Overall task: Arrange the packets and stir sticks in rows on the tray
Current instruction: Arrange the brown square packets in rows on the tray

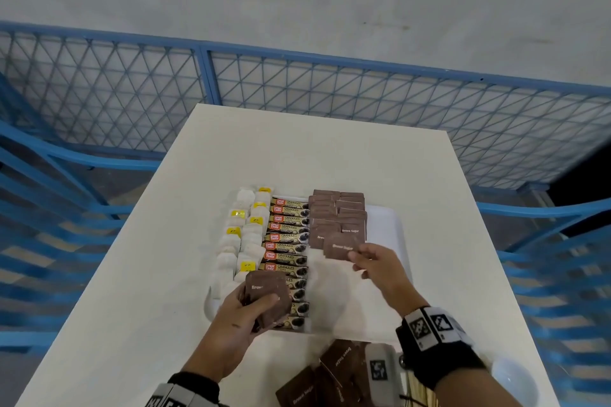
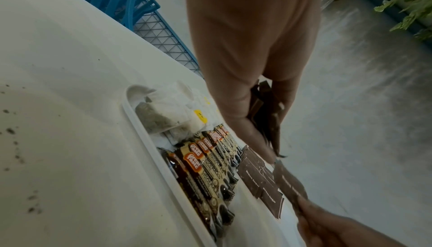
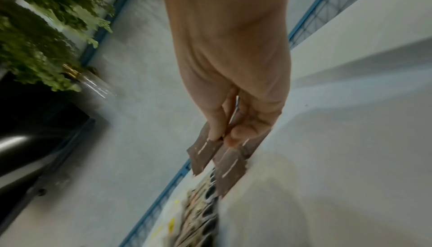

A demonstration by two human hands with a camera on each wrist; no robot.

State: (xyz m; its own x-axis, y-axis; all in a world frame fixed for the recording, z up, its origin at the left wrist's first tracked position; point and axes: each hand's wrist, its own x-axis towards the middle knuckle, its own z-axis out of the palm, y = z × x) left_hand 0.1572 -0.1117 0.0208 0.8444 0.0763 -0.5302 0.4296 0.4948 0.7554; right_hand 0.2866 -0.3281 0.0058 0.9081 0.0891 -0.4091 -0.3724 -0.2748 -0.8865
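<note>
Fingertips (image 1: 355, 254) of right hand (image 1: 375, 263) pinch brown sugar packet (image 1: 340, 248), lying flat.

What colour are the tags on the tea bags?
Yellow tags on white tea bags; clearest in the head view.

stir sticks (image 1: 421, 390) perhaps, mostly hidden, packets (image 3: 230, 166) blurred

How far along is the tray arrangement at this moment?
Done: white tea bags and coffee granule sticks fill rows on the white plastic tray, and brown sugar packets fill the far part of two more rows. In hand: the right hand pinches one brown packet at the rows' near end; the left hand holds a stack. Left: loose packets on the table; the stir sticks cannot be made out.
</note>
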